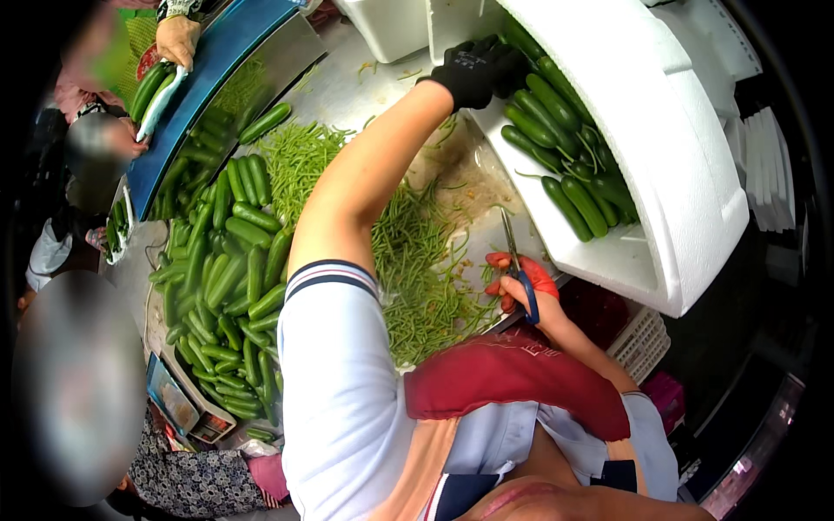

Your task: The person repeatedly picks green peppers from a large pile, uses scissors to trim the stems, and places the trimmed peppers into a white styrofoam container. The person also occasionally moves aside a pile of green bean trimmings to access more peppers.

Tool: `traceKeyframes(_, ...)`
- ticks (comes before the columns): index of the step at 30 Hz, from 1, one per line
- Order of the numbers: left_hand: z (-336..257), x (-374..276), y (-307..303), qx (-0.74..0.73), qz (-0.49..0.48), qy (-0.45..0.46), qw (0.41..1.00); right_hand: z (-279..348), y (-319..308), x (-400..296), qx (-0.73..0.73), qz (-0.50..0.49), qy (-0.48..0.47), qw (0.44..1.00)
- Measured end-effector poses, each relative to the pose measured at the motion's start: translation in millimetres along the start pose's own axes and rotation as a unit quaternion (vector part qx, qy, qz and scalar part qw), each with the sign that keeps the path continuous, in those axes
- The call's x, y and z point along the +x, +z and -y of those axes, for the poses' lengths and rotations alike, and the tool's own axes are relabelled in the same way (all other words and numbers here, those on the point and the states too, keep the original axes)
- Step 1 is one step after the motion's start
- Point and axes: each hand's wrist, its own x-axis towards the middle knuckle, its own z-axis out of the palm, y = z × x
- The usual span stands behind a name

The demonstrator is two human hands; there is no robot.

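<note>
My left hand, in a black glove, reaches to the far end of a white styrofoam box of cucumbers. Its fingers are beside or on the cucumbers there; whether they grip one is hidden. My right hand, in a red glove, holds scissors with blue handles, blades pointing away from me. Thin green beans lie loose on the metal counter below the right hand and under my left forearm. A large heap of cucumbers fills the counter's left side.
A mirror-like panel and blue ledge border the counter's far left. Beyond, another person's hand holds a plastic bag with cucumbers. A weighing scale stands at lower left, a white plastic crate at right.
</note>
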Motion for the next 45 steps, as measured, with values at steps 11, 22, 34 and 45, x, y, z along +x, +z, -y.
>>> traceKeyframes(11,13,27,-8,0.145,0.119,0.106,0.976,7,-3,12,-0.004,0.016,0.039,0.999)
traceKeyframes(22,12,32,-1,0.089,-0.022,0.079,0.993,-12,-10,14,-0.018,0.047,0.057,0.997)
traceKeyframes(34,2,16,-30,0.137,0.184,0.046,0.972,-14,-3,-3,0.022,0.049,0.007,0.999)
traceKeyframes(45,-14,-19,-29,0.124,0.198,-0.113,0.966,-9,2,-24,0.009,0.055,-0.023,0.998)
